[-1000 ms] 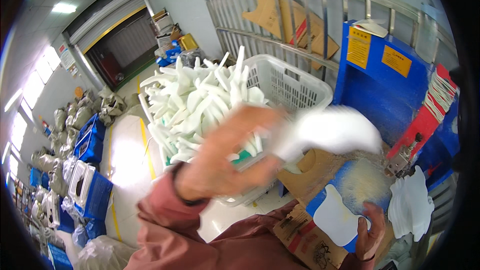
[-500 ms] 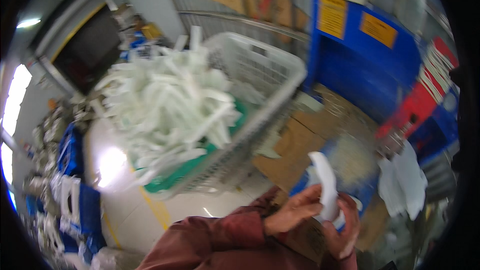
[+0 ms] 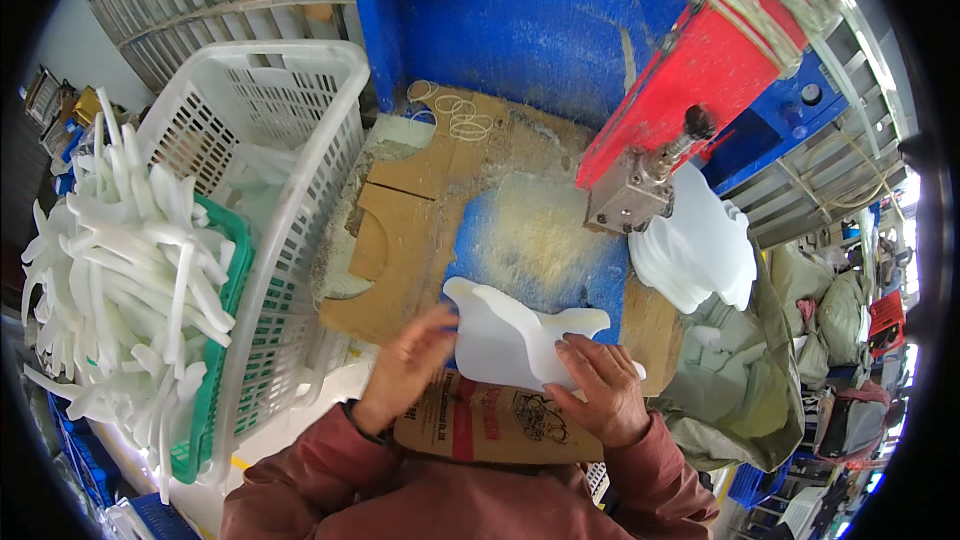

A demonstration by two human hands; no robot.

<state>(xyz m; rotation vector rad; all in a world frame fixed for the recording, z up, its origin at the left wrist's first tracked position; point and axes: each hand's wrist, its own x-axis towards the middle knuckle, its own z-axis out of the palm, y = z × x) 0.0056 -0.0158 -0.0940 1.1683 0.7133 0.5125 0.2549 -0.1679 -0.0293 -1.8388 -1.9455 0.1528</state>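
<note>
A white, flexible sheet with curved edges [image 3: 490, 355] lies partly curled over the near edge of the work surface, in front of me. My right hand [image 3: 605, 395] grips its right part, fingers over the top and thumb at the near side. Beside the sheet's left edge is my left hand [image 3: 408, 365], its fingers stretched toward that edge and slightly blurred; whether they touch it is hard to tell. Beyond the sheet is a blue pad [image 3: 470, 250] strewn with pale shavings. A red machine arm [image 3: 670, 90] with a metal head [image 3: 630, 195] reaches over the pad's right side.
On the left, a white plastic basket [image 3: 345, 70] stands beside a green crate [image 3: 240, 240] heaped with white strips [image 3: 130, 260]. Stacked white sheets [image 3: 700, 240] lie right of the metal head, above an open sack [image 3: 780, 390]. Cardboard [image 3: 410, 180] covers the worktop; a blue machine body [image 3: 500, 30] rises behind.
My view has swung right toward the machine. The white piece, earlier held curled between both hands, now lies more spread out at the work surface, and my left hand has moved to its left edge.
</note>
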